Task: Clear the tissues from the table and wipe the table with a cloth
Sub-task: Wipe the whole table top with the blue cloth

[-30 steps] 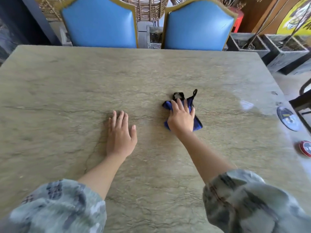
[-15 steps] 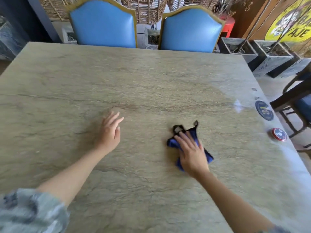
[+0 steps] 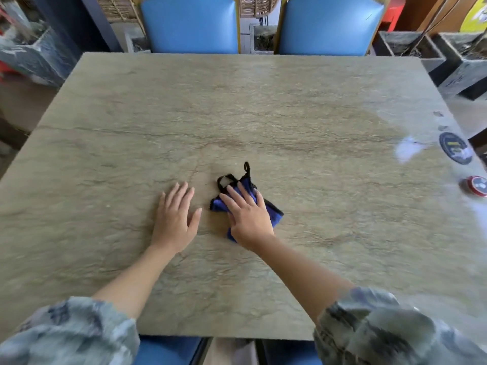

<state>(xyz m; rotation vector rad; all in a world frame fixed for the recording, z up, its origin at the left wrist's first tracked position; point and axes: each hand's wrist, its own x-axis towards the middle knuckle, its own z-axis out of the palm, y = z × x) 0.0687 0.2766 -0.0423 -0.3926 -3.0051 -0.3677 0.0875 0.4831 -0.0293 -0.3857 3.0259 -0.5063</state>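
A blue cloth [image 3: 274, 209] with black edging and loops lies crumpled near the middle of the stone table [image 3: 237, 106]. My right hand [image 3: 247, 217] presses flat on top of the cloth, fingers spread and pointing away from me. My left hand [image 3: 175, 217] rests flat on the bare table just left of the cloth, fingers apart, holding nothing. I see no tissues on the table.
A dark round coaster [image 3: 455, 147] and a red-rimmed round disc [image 3: 476, 186] lie near the table's right edge. Two blue chairs [image 3: 189, 25] [image 3: 329, 25] stand at the far side. Stone planters [image 3: 463, 64] sit to the right, and a blue seat [image 3: 171, 351] below the near edge.
My right hand has slid the cloth back over the table toward the left hand, and the left hand has settled flat on the table. The view has shifted.
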